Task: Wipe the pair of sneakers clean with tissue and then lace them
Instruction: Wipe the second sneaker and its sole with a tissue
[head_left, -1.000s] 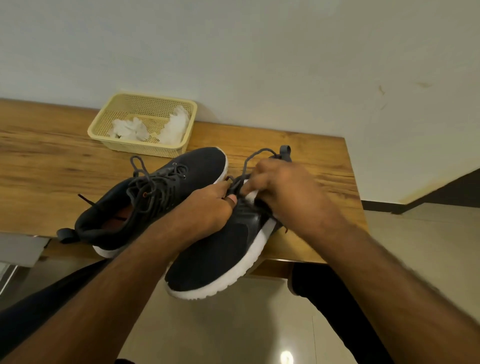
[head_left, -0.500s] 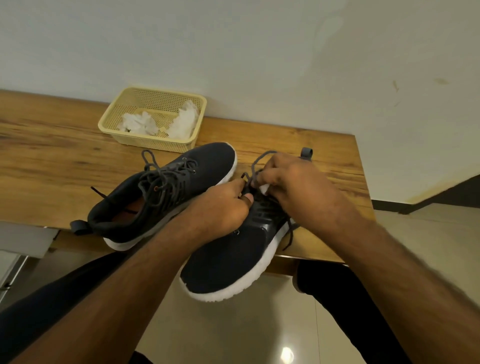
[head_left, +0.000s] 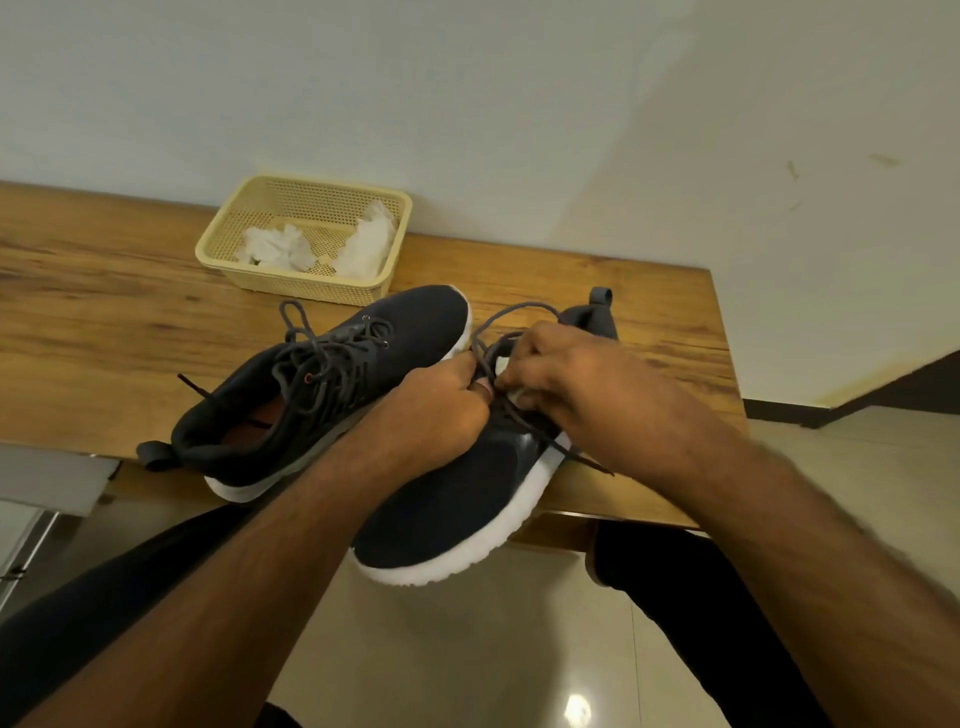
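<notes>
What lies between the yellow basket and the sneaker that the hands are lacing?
In the head view, the other sneaker's toe lies between the basket and the sneaker being laced, with bare wooden table around it.

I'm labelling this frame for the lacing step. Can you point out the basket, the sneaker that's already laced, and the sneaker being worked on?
basket (head_left: 236, 279): head view, front wall.
laced sneaker (head_left: 415, 317): head view, dark toe.
sneaker being worked on (head_left: 447, 509): head view, dark toe upper.
</notes>
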